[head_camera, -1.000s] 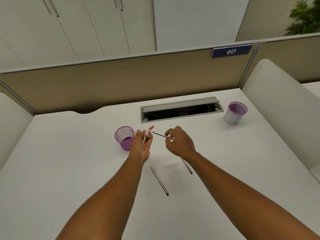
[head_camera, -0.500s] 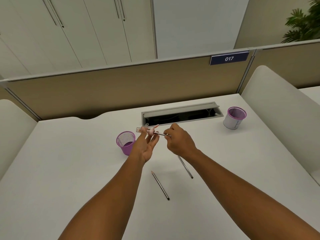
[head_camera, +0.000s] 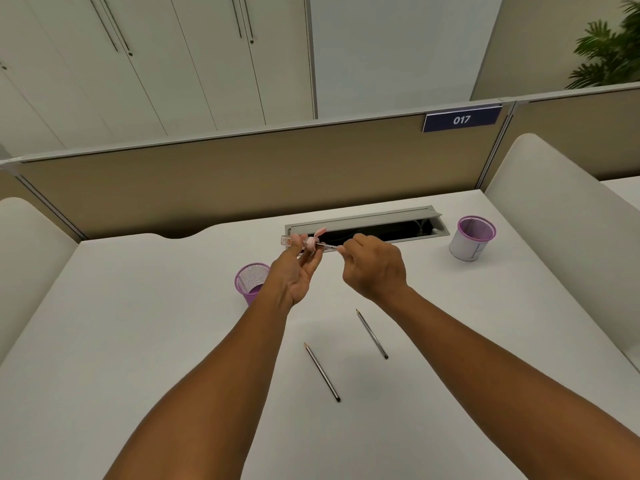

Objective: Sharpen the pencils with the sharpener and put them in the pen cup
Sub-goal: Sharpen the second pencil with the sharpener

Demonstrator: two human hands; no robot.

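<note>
Office cubicle: white tabletop [head_camera: 138,341], beige partition [head_camera: 242,174] behind with plate "017" [head_camera: 461,119], open cable tray [head_camera: 367,225] at the rear edge. We list a purple mesh pen cup [head_camera: 251,282] just beside our left wrist, and a second purple-rimmed cup [head_camera: 472,238] well apart at far right. Left hand [head_camera: 296,271]: fingers pinching a small pink-and-clear sharpener [head_camera: 304,242], raised above the tabletop. Right hand [head_camera: 375,266]: fingers curled round a pencil [head_camera: 329,247] whose tip sits at the sharpener's mouth (how deep, we cannot tell). Two loose pencils, one [head_camera: 322,372] near centre, another [head_camera: 372,334] just right of it, lie on the tabletop. Step in hand, we judge: sharpening the first pencil. Next calls for twisting the pencil, withdrawing it, then dropping it into the near cup.
</note>
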